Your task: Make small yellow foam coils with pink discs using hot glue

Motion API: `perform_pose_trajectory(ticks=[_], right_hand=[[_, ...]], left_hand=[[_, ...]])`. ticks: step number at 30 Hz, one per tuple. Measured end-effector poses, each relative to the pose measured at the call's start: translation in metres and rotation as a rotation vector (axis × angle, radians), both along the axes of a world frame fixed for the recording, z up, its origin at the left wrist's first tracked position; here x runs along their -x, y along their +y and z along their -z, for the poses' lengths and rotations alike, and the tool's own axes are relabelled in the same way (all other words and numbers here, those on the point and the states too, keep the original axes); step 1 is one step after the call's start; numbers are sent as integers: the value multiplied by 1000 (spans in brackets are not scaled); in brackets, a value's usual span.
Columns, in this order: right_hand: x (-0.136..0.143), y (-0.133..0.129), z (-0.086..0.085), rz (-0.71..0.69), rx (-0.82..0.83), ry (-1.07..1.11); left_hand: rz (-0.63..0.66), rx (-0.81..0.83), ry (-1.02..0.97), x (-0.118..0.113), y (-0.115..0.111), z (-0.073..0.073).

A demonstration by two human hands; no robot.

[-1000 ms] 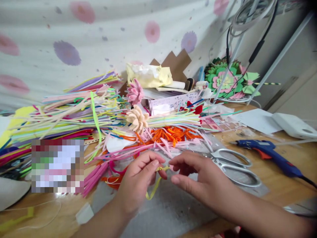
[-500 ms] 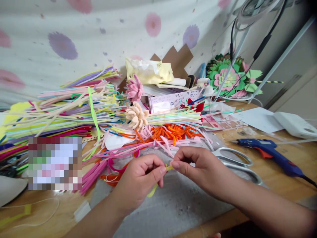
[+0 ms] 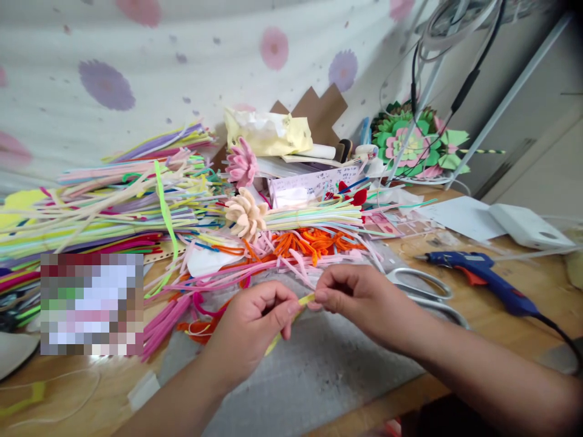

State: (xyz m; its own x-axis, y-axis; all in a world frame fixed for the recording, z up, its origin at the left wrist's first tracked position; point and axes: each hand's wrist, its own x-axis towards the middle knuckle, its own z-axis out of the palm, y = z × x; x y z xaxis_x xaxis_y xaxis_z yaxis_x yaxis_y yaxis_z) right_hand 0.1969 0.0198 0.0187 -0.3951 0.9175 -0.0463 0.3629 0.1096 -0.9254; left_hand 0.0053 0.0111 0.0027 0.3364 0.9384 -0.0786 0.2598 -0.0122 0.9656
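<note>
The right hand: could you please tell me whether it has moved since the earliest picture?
Yes; judged against the scissors, the right hand has moved up in the view and now covers more of their lower handle.

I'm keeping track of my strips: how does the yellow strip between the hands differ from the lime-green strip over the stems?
The yellow strip is pinched by the left hand and right hand; the lime-green strip lies over the stems, untouched. The yellow one is partly hidden by the left hand; more of the lime-green one's length shows. Both look narrow.
</note>
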Motion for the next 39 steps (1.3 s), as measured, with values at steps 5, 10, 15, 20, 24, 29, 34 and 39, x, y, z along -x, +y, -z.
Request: perform_pose_trajectory(ticks=[5,10,15,20,24,29,34,39], right_hand=[[-30,7,-9,42,36,38],[-57,10,-10,137,66,118],[-76,11,-8,142,128,145],[-73,8,-8,-12,229,119],[-52,-1,-10,-112,228,-15],[-21,-11,-7,-111,17,-180],[-6,-7,-1,-126,-63,-207],[-3,1,-1,-134,-77,-173]], left_hand=[[22,34,-18,5,3,-1],[56,86,26,6,4,-4],[223,214,152,15,6,-11],[698,94,322,26,11,-20],[203,2,207,11,9,-7],[155,173,-187,-12,-5,11],[159,215,-236,-12,-10,15],[80,318,-355,-11,-9,14]])
